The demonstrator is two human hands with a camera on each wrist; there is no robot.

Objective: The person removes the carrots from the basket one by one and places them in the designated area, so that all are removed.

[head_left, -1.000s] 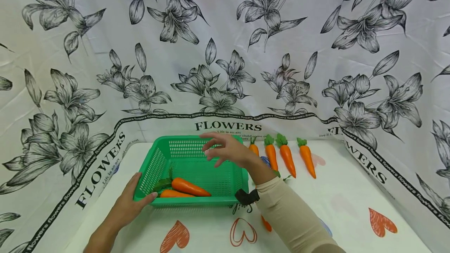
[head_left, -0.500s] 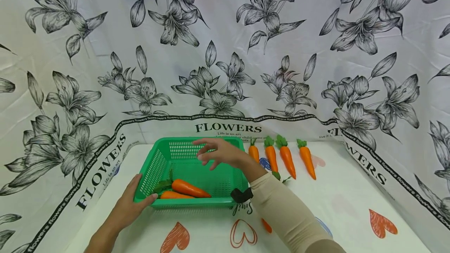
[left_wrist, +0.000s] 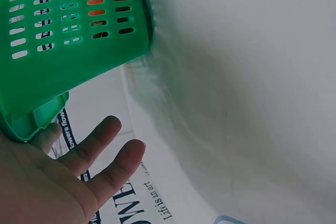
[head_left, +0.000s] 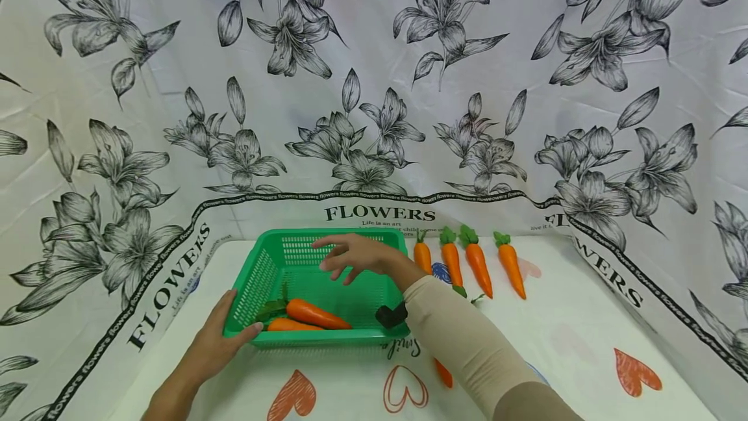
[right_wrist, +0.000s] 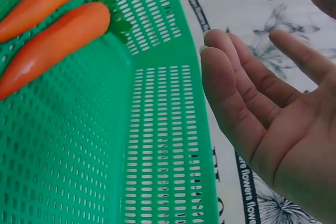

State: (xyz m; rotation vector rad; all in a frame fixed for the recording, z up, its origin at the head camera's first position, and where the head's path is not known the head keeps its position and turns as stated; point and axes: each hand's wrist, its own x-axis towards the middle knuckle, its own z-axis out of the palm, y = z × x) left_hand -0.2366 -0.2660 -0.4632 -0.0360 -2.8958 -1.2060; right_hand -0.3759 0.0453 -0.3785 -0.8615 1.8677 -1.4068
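My left hand [head_left: 215, 335] rests against the front left corner of a green plastic basket [head_left: 304, 338], its thumb along the front rim. In the left wrist view its visible fingers are straight and spread, apart from the basket wall. Two orange carrots [head_left: 315, 313] with green tops lie inside, at the front left. My right hand [head_left: 358, 253] hovers over the rear half of the basket with loosely bent fingers and nothing in them. In the right wrist view it is apart from the basket rim [right_wrist: 202, 108].
Several carrots [head_left: 479, 268] lie in a row to the basket's right. Another carrot [head_left: 445, 374] is mostly hidden under my right forearm. White cloth with hearts [head_left: 637, 372] covers the table, and a flower-printed curtain [head_left: 374, 115] stands behind.
My right hand has drifted left and slightly down above the basket. The left hand, basket and carrots have stayed in place.
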